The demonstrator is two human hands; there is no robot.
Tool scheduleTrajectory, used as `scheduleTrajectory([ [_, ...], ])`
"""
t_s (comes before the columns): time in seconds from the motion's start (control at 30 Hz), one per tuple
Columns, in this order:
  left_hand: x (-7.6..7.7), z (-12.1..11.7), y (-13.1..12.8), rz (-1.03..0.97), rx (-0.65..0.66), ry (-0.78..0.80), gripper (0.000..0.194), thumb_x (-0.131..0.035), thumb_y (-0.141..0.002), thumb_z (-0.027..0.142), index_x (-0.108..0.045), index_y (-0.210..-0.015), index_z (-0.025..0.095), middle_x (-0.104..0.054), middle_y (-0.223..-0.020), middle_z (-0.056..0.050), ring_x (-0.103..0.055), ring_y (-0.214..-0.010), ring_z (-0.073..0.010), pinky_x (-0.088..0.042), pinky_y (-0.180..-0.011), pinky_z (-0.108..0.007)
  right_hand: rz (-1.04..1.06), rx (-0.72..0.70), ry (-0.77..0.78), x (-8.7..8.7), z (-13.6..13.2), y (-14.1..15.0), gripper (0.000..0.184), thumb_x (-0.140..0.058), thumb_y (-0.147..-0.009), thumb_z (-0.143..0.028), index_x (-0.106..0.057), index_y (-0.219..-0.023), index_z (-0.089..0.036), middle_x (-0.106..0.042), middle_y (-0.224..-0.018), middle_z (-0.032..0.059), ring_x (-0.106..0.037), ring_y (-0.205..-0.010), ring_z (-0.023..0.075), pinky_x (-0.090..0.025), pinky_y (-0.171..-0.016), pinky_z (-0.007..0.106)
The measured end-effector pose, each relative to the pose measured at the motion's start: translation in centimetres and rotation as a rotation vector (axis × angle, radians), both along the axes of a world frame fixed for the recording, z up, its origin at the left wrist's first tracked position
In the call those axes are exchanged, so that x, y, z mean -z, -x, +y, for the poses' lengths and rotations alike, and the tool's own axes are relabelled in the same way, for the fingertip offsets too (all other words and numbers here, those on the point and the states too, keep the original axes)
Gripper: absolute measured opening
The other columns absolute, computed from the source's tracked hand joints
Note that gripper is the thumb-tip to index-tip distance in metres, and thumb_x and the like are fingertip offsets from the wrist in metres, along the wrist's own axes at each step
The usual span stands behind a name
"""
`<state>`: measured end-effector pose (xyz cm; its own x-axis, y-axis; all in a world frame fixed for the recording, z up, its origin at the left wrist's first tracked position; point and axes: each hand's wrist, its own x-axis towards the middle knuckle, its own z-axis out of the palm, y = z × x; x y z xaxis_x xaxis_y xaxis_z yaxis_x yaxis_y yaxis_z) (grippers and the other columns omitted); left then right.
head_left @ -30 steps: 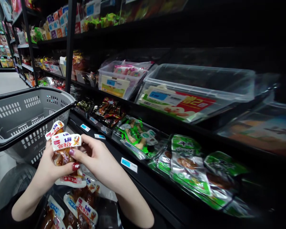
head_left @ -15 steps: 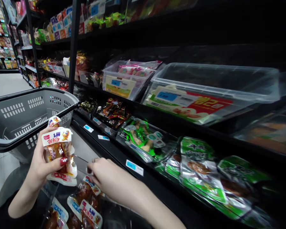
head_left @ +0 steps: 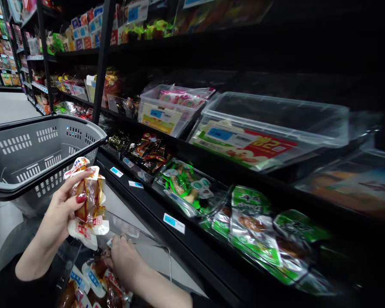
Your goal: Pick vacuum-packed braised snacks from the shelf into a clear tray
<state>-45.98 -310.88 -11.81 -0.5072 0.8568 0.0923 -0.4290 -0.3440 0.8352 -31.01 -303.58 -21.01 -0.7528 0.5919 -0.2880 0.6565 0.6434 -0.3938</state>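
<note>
My left hand (head_left: 59,205) is closed around a few vacuum-packed snack packets (head_left: 90,199), white at the ends with brown pieces showing through the clear film. It holds them up beside the shopping basket. Lower down, my right hand (head_left: 125,259) reaches into a clear plastic bin (head_left: 149,244), fingers curled down at the packets. Whatever is between those fingers is hidden and blurred. More snack packets of the same look (head_left: 94,278) lie in the bin below both hands.
A grey shopping basket (head_left: 19,149) with a black handle stands at the left. Along the right runs a black shelf holding green snack packs (head_left: 256,226), a tray of green-wrapped snacks (head_left: 186,186) and clear tubs (head_left: 269,128). A black post (head_left: 103,60) rises behind the basket.
My right hand has moved down and left, deeper among the packets in the bin. My left hand has turned its packets so that their printed fronts face away more.
</note>
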Motion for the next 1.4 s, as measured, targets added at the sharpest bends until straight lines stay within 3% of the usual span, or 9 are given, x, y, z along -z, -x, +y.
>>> scheduleTrajectory([
  [0.2, -0.5, -0.1, 0.6, -0.069, -0.086, 0.048, 0.016, -0.077, -0.059, 0.021, -0.074, -0.075, 0.022, -0.07, -0.08, 0.001, -0.066, -0.067, -0.0133, -0.055, -0.06, -0.021, 0.048, 0.015, 0.11, -2.8, -0.1, -0.3, 0.014, -0.059, -0.074, -0.014, -0.069, -0.083, -0.018, -0.07, -0.082, 0.0049, -0.065, -0.081, 0.0194, -0.046, -0.07, 0.026],
  [0.37, -0.4, -0.2, 0.9, 0.096, -0.17, 0.092, 0.022, -0.08, -0.055, 0.024, -0.072, -0.076, 0.022, -0.063, -0.082, 0.001, -0.064, -0.067, -0.0126, -0.053, -0.057, -0.02, 0.266, -0.027, 0.156, -7.1, 0.2, -1.5, 0.019, -0.049, -0.079, -0.012, -0.062, -0.067, -0.019, -0.062, -0.077, 0.0041, -0.057, -0.078, 0.0204, -0.041, -0.073, 0.033],
  [0.53, -0.5, -0.4, 0.5, 0.209, -0.173, 0.133, 0.027, -0.08, -0.054, 0.024, -0.068, -0.078, 0.022, -0.057, -0.084, 0.002, -0.06, -0.057, -0.0113, -0.054, -0.055, -0.025, 0.593, 0.029, 0.422, -12.4, 2.4, -3.9, 0.025, -0.049, -0.087, -0.035, -0.056, -0.07, -0.019, -0.054, -0.068, -0.0001, -0.051, -0.068, 0.0155, -0.042, -0.064, 0.027],
  [0.73, 0.0, -0.3, 0.1, 0.522, -0.23, 0.223, 0.013, -0.072, -0.058, 0.025, -0.073, -0.07, 0.022, -0.056, -0.088, -0.005, -0.051, -0.096, -0.0253, -0.042, -0.087, -0.036, 0.956, 0.012, 0.588, -17.0, 4.7, -3.2, 0.03, -0.067, -0.076, -0.046, -0.06, -0.071, -0.017, -0.055, -0.069, -0.0005, -0.055, -0.061, 0.0132, -0.053, -0.059, 0.026],
  [0.87, 0.4, -0.1, 0.0, 0.599, -0.177, 0.178, 0.025, -0.065, -0.068, 0.047, -0.073, -0.079, 0.026, -0.055, -0.089, -0.006, -0.047, -0.097, -0.0294, -0.034, -0.094, -0.044, 1.108, 0.009, 0.615, -16.6, 5.5, -1.7, 0.031, -0.065, -0.078, -0.046, -0.058, -0.071, -0.018, -0.055, -0.066, -0.0016, -0.057, -0.057, 0.0124, -0.055, -0.055, 0.025],
  [0.97, 0.5, -0.2, -0.2, 0.626, -0.137, 0.119, 0.048, -0.063, -0.059, 0.068, -0.073, -0.08, 0.026, -0.047, -0.093, -0.006, -0.047, -0.096, -0.0305, -0.038, -0.09, -0.043, 1.161, 0.077, 0.628, -15.3, 5.6, -1.1, 0.03, -0.066, -0.077, -0.046, -0.056, -0.07, -0.018, -0.056, -0.066, -0.0017, -0.057, -0.057, 0.0126, -0.055, -0.054, 0.026],
  [1.07, 0.4, -0.4, -1.0, 0.644, -0.16, 0.142, 0.039, -0.079, -0.05, 0.051, -0.072, -0.078, 0.025, -0.039, -0.101, -0.004, -0.047, -0.098, -0.0303, -0.04, -0.09, -0.042, 1.191, 0.147, 0.581, -14.4, 5.2, -1.1, 0.029, -0.066, -0.077, -0.046, -0.057, -0.07, -0.019, -0.056, -0.068, -0.0014, -0.056, -0.056, 0.0124, -0.054, -0.054, 0.027],
  [1.17, 0.1, -0.7, -1.8, 0.645, -0.194, 0.196, 0.018, -0.076, -0.058, 0.028, -0.073, -0.076, 0.024, -0.036, -0.111, -0.006, -0.047, -0.105, -0.0306, -0.038, -0.093, -0.045, 1.218, 0.163, 0.521, -14.4, 4.5, -1.3, 0.028, -0.063, -0.079, -0.046, -0.059, -0.072, -0.019, -0.056, -0.07, -0.0007, -0.054, -0.058, 0.013, -0.052, -0.052, 0.025],
  [1.4, -0.4, -1.1, -2.2, 0.562, -0.186, 0.173, 0.012, -0.074, -0.062, 0.031, -0.074, -0.07, 0.022, -0.042, -0.108, -0.006, -0.051, -0.1, -0.026, -0.041, -0.09, -0.037, 1.203, 0.088, 0.369, -15.3, 3.0, -2.0, 0.028, -0.057, -0.084, -0.044, -0.059, -0.07, -0.02, -0.056, -0.064, -0.0003, -0.055, -0.063, 0.0149, -0.047, -0.061, 0.024],
])
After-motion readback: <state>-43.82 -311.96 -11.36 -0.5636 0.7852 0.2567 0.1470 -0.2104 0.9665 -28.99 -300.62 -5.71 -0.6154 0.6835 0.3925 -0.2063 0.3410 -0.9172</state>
